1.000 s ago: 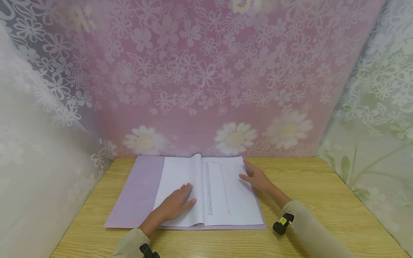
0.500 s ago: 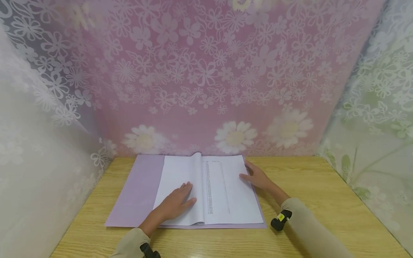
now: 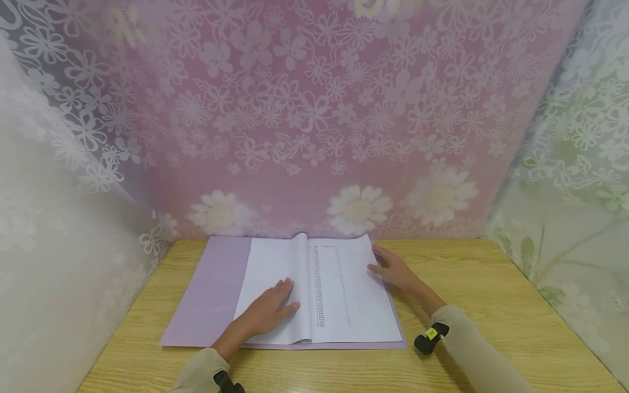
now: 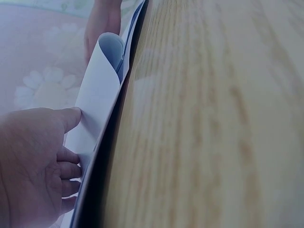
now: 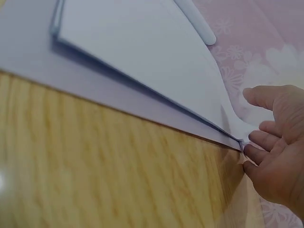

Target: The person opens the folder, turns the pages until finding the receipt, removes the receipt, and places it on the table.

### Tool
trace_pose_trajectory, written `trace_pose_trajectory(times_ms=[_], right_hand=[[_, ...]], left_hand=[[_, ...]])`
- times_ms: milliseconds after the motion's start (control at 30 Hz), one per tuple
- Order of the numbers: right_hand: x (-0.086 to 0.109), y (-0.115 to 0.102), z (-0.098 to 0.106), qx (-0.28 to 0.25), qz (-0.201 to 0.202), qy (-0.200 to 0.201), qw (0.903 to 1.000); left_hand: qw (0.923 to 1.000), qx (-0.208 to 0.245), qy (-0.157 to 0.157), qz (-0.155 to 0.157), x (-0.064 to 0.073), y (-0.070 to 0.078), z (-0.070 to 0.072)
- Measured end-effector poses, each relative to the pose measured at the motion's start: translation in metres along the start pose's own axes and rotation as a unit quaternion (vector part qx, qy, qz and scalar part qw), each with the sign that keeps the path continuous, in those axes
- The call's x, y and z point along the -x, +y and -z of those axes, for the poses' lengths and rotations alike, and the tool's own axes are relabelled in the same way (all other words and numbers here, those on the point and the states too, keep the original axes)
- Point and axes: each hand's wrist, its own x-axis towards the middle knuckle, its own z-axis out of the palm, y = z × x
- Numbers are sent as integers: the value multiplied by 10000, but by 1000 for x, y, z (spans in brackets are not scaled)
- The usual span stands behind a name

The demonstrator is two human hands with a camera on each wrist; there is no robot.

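Observation:
A stack of white printed pages (image 3: pixel 366 295) lies open inside a purple folder cover (image 3: pixel 211 289) on the table. The turned left-hand pages (image 3: pixel 265 262) bulge into a rounded fold along the middle. My left hand (image 3: pixel 265 312) rests on these turned pages, fingers extended and thumb apart. At the far right corner of the stack is my right hand (image 3: pixel 395 271). In the right wrist view its fingertips (image 5: pixel 251 152) touch the page corner, which bends up a little, while the thumb (image 5: pixel 259 96) stands away from the paper.
The wooden table (image 3: pixel 457 284) runs beneath the folder and both forearms. A pink flowered curtain (image 3: pixel 314 136) hangs directly behind the table, touching its back edge. Pale flowered sheets (image 3: pixel 575 218) close off the sides. Each wrist wears a small black camera (image 3: pixel 429 338).
The far right corner of the top page has risen slightly. My right hand has shifted a touch to the right; my left hand has stayed in place.

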Motion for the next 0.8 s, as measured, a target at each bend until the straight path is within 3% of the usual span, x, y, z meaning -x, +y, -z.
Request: trace_pose_trajectory(times_ms=[300, 567, 800], right_hand=[[8, -5, 6, -1071, 186, 99, 9940], [14, -8, 6, -1308, 326, 142, 9908], [22, -15, 4, -1155, 503, 170, 9919]], left_hand=[[10000, -25, 2, 48, 0, 0, -1], [10000, -32, 13, 23, -1, 0, -1], [10000, -33, 9, 40, -1, -2, -2]])
